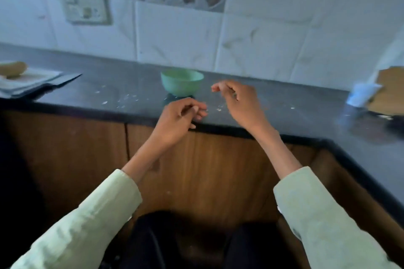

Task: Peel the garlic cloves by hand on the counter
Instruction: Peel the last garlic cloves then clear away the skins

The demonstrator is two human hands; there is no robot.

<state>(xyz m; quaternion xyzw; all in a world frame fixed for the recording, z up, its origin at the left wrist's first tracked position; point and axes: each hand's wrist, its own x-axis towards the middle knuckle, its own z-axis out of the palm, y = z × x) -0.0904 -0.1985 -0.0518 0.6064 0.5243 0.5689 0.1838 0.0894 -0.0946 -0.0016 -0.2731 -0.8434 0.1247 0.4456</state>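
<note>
Left hand [177, 118]: held at the counter [284, 102] edge, fingers curled — whether a clove is pinched cannot be told.
Right hand [238, 99]: raised, fingertips drawn together; contents blurred.
Garlic: none clearly seen — perhaps in the green bowl [181, 82].
Risk: peel scraps [122, 101] scattered near the edge could be brushed off.

Dark counter [273, 102] here: a green bowl [181, 82] sits mid-surface toward the back edge, white scraps [129, 99] scattered to its left, papers [30, 82] at the left end, brown cardboard [389, 91] far right.
</note>
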